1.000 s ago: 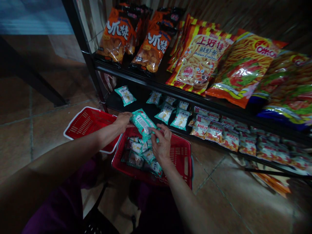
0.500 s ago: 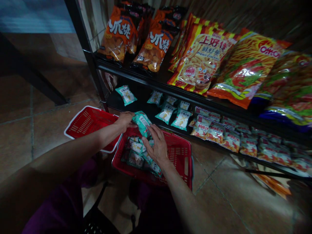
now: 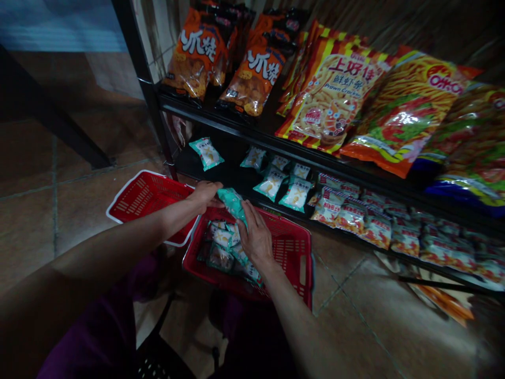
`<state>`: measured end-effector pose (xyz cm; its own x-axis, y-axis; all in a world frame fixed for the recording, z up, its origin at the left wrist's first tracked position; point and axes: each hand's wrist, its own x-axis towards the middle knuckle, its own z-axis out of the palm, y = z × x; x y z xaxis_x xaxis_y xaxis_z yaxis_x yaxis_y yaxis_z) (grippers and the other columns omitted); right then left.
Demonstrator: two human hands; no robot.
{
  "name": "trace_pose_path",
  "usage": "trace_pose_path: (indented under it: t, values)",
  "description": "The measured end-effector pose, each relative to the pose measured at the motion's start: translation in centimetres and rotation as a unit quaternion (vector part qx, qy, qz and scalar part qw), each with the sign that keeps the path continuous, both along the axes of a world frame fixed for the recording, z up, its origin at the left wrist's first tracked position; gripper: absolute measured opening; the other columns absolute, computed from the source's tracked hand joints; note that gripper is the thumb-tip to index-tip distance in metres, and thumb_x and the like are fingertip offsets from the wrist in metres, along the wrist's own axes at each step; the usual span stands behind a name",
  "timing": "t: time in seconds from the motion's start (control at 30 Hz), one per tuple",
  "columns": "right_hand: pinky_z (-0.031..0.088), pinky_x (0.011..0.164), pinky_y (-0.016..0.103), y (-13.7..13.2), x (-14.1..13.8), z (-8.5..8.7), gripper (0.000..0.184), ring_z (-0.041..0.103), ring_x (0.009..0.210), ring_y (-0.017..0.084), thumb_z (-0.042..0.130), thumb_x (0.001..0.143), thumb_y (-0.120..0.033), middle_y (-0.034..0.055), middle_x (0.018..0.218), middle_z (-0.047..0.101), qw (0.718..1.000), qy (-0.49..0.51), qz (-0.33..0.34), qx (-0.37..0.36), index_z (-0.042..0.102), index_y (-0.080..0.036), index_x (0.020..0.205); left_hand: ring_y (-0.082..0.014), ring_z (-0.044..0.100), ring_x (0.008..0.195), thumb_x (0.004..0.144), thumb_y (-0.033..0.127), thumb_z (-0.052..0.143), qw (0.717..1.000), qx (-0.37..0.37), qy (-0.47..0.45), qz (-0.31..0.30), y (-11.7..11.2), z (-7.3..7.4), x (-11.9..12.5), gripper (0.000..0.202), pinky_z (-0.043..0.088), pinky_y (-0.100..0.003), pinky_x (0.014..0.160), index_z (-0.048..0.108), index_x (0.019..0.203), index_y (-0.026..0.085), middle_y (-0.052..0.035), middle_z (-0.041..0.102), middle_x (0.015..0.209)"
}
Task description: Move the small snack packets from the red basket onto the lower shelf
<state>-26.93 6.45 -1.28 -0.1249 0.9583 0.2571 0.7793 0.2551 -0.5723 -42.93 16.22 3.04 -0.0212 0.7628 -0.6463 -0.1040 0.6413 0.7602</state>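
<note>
Between my two hands is a small teal snack packet [image 3: 232,202], above the far side of a red shopping basket [image 3: 291,247]. My left hand [image 3: 205,195] grips its left end, the fingertips partly hidden behind it. With its fingers against the right end, my right hand [image 3: 255,231] holds the packet from the other side. Several white and teal snack packets [image 3: 221,237] lie in the left part of the basket. On the lower shelf [image 3: 229,166] a single teal packet [image 3: 206,153] lies at the left, and several like it [image 3: 296,193] stand farther right.
A second red basket [image 3: 144,195] with a white rim sits on the tiled floor at the left. Orange chip bags [image 3: 252,79] and prawn cracker bags [image 3: 331,95] fill the upper shelf. Red and white packets [image 3: 351,213] line the lower shelf's right. A black shelf post [image 3: 142,73] rises at the left.
The teal packet has turned between my hands, so its white label no longer shows. Both hands stay on it in nearly the same place. The view has shifted slightly.
</note>
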Motion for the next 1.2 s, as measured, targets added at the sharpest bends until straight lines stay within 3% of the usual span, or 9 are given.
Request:
trace_pose_path:
  t: [0.17, 0.27, 0.47, 0.6, 0.7, 0.97, 1.07, 1.2]
  values:
    - [0.043, 0.104, 0.045, 0.0, 0.0, 0.1, 0.047, 0.052, 0.125, 0.025, 0.043, 0.090, -0.029, 0.0078, 0.135, 0.055, 0.997, 0.067, -0.041, -0.028, 0.046, -0.024, 0.137, -0.0165, 0.058, 0.046, 0.082, 0.038, 0.055, 0.999, -0.011, -0.009, -0.037, 0.2, -0.3, -0.2, 0.024, 0.052, -0.029, 0.052, 0.056, 0.071, 0.016, -0.0037, 0.056, 0.052]
    - [0.046, 0.099, 0.043, -0.1, 0.1, 0.4, 0.044, 0.057, 0.118, 0.025, 0.043, 0.090, -0.033, 0.0069, 0.129, 0.060, 0.992, 0.104, -0.058, -0.051, 0.050, -0.026, 0.133, -0.0151, 0.056, 0.044, 0.084, 0.039, 0.052, 0.999, -0.012, -0.002, -0.053, 0.3, -0.4, -0.2, 0.026, 0.050, -0.027, 0.050, 0.056, 0.071, 0.017, -0.0020, 0.055, 0.051]
    - [0.042, 0.101, 0.045, 0.2, 0.4, 0.3, 0.042, 0.058, 0.115, 0.026, 0.048, 0.086, -0.044, 0.0067, 0.121, 0.065, 0.962, 0.229, -0.126, -0.082, 0.060, -0.024, 0.120, -0.0086, 0.051, 0.044, 0.078, 0.019, 0.062, 0.998, 0.037, 0.014, -0.051, -0.1, -0.2, -0.1, 0.009, 0.045, -0.019, 0.048, 0.058, 0.071, 0.017, 0.0017, 0.055, 0.054]
    - [0.041, 0.102, 0.045, 0.6, 0.8, -0.3, 0.043, 0.058, 0.113, 0.024, 0.052, 0.083, -0.047, 0.0059, 0.120, 0.065, 0.937, 0.300, -0.143, -0.106, 0.061, -0.023, 0.117, -0.0066, 0.050, 0.048, 0.074, 0.011, 0.065, 0.996, 0.077, 0.013, -0.051, -0.2, -0.4, -0.1, 0.008, 0.044, -0.018, 0.050, 0.060, 0.070, 0.016, 0.0014, 0.058, 0.060]
    - [0.044, 0.098, 0.045, 0.7, 0.7, -0.8, 0.045, 0.060, 0.109, 0.023, 0.056, 0.081, -0.048, 0.0054, 0.117, 0.067, 0.907, 0.368, -0.159, -0.132, 0.062, -0.022, 0.117, -0.0068, 0.052, 0.054, 0.072, 0.007, 0.064, 0.994, 0.104, 0.013, -0.043, -0.3, -0.6, 0.0, 0.009, 0.044, -0.017, 0.051, 0.060, 0.071, 0.015, 0.0011, 0.059, 0.067]
    - [0.058, 0.069, 0.035, 0.8, -1.0, -0.1, 0.044, 0.069, 0.086, 0.022, 0.070, 0.069, -0.046, 0.0027, 0.097, 0.073, 0.764, 0.580, -0.180, -0.219, 0.063, -0.022, 0.106, -0.0084, 0.056, 0.063, 0.073, 0.009, 0.065, 0.993, 0.113, -0.011, 0.014, -0.8, -0.5, 0.6, 0.020, 0.044, -0.018, 0.054, 0.055, 0.087, 0.018, 0.0030, 0.055, 0.074]
    - [0.058, 0.065, 0.035, 0.7, -1.2, 0.3, 0.042, 0.069, 0.085, 0.022, 0.073, 0.066, -0.044, 0.0031, 0.091, 0.073, 0.742, 0.603, -0.173, -0.237, 0.064, -0.022, 0.100, -0.0089, 0.056, 0.065, 0.074, 0.013, 0.066, 0.992, 0.122, -0.026, 0.024, -0.7, -0.7, 0.7, 0.020, 0.043, -0.018, 0.055, 0.056, 0.090, 0.019, 0.0020, 0.058, 0.077]
    - [0.058, 0.064, 0.034, 0.4, -1.1, 0.4, 0.039, 0.069, 0.082, 0.021, 0.072, 0.068, -0.043, 0.0028, 0.091, 0.073, 0.742, 0.599, -0.164, -0.253, 0.063, -0.022, 0.099, -0.0084, 0.053, 0.060, 0.076, 0.014, 0.063, 0.990, 0.121, -0.037, 0.069, -0.3, -0.9, 0.6, 0.013, 0.042, -0.019, 0.055, 0.058, 0.087, 0.018, 0.0031, 0.056, 0.071]
